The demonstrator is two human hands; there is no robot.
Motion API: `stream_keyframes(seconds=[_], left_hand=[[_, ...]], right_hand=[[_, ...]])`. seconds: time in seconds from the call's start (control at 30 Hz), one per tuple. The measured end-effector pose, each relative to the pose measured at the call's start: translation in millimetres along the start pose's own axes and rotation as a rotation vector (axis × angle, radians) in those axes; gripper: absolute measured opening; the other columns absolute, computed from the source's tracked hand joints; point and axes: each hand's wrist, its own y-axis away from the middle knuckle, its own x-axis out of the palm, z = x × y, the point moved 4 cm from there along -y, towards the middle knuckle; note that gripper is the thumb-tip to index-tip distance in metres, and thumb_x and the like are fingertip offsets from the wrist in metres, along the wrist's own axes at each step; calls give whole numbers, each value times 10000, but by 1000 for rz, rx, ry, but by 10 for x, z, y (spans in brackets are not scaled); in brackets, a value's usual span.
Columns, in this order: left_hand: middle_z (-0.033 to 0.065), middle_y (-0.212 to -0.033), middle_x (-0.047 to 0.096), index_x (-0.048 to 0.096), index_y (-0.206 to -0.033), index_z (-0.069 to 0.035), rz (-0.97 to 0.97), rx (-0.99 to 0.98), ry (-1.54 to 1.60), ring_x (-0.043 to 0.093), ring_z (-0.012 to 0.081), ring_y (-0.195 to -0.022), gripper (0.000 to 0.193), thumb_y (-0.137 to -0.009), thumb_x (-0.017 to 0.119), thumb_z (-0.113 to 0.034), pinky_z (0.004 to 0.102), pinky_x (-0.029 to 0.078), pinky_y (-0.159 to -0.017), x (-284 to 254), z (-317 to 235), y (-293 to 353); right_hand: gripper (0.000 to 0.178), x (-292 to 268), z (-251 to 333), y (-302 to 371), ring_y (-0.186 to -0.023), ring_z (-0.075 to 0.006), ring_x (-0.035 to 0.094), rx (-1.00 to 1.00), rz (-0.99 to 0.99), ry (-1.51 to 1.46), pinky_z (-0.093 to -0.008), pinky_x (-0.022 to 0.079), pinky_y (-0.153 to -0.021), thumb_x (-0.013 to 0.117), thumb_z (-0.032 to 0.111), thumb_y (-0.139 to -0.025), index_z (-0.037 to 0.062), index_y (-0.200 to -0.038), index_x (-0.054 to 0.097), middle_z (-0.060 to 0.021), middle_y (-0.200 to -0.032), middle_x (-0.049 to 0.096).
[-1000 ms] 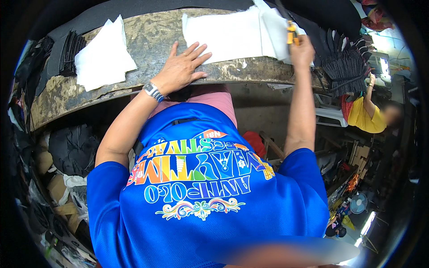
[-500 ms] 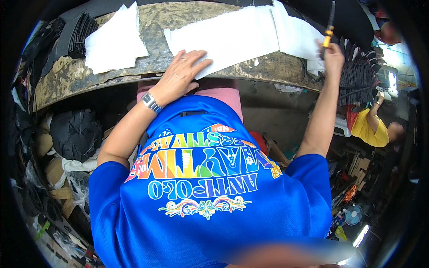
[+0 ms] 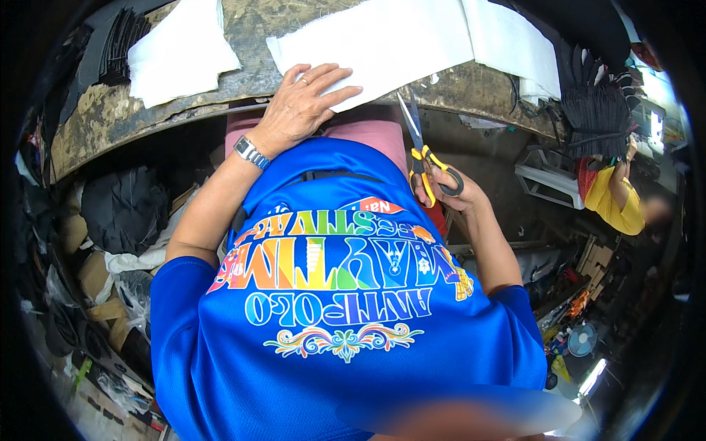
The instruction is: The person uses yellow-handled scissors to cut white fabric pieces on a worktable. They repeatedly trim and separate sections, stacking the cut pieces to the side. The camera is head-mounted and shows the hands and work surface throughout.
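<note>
Multicoloured lettering (image 3: 338,262) and a small red lettered shape (image 3: 368,206) stand upside down on the blue shirt (image 3: 243,375).

1. A worn wooden tabletop (image 3: 95,132), its finish patchy toward the left end.
2. A stack of thin black pieces (image 3: 123,45) near the tabletop's left end.
3. A thick bundle of black strips (image 3: 594,121) at its right end.
4. A white plastic stool (image 3: 543,178), partly hidden, below the right end.
5. A person in a yellow top (image 3: 616,200) beyond that end.
6. A black bundle (image 3: 125,209) below the front edge, toward the left.
7. A round fan (image 3: 582,340), far right.
</note>
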Motion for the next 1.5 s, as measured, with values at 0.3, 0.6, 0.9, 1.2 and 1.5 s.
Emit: stream_keyframes(seconds=[0.3,0.6,0.9,1.2,1.5], left_hand=[[18,-1442,483,492,-1392,-313,-36,-24,117,365,237,-1385,585,-857,641,-128,520,185,-1179,9,7,56],[35,-1448,470,490,-1392,-315,-8,21,26,349,249,-1396,618,-830,679,-142,539,181,-1175,41,-41,98],[39,-1450,458,490,-1387,-314,-6,25,1,339,238,-1398,627,-815,709,-184,538,178,-1181,39,-54,117],[30,-1452,452,518,-1365,-294,-5,11,17,325,229,-1404,593,-815,715,-192,532,172,-1185,47,-48,118],[38,-1438,464,528,-1354,-297,-15,1,40,326,234,-1403,564,-830,696,-176,549,163,-1181,26,-17,133]], right_hand=[[549,108,19,32,-670,-157,610,-59,-14,-20,-274,500,-583,657,560,-852,28,-968,582,-86,-787,626],[537,178,183,-299,-564,-138,586,-51,-190,13,-254,471,-520,610,575,-878,39,-860,608,-67,-684,625],[498,285,205,-343,-502,-118,551,13,-380,96,-234,427,-463,647,550,-866,60,-785,603,-51,-623,595],[405,288,223,-324,-435,-88,505,9,-466,151,-216,396,-409,705,448,-857,63,-801,592,-28,-584,573],[398,285,232,-322,-453,-97,521,-14,-372,99,-217,418,-429,697,443,-863,59,-838,593,-36,-600,583]])
